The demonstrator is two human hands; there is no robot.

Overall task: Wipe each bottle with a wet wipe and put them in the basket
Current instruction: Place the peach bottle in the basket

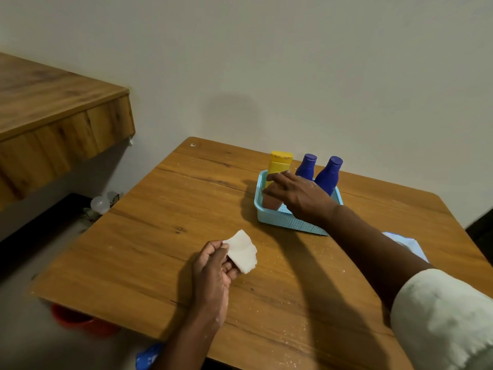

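Your right hand (296, 196) sets the yellow flip-cap plastic bottle (280, 164) upright in the light-blue perforated plastic basket (288, 222), fingers loosely around it. Your left hand (213, 265) pinches the crumpled white wet wipe (244, 252), kept ready.

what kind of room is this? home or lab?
Likely a home room, not a lab: a worn wooden table against a plain wall, toiletry-type bottles in a small blue basket, and household clutter on the floor.

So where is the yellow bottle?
In the head view, the yellow bottle stands upright at the far left end of the blue basket, left of two purple bottles, just beyond the right hand.
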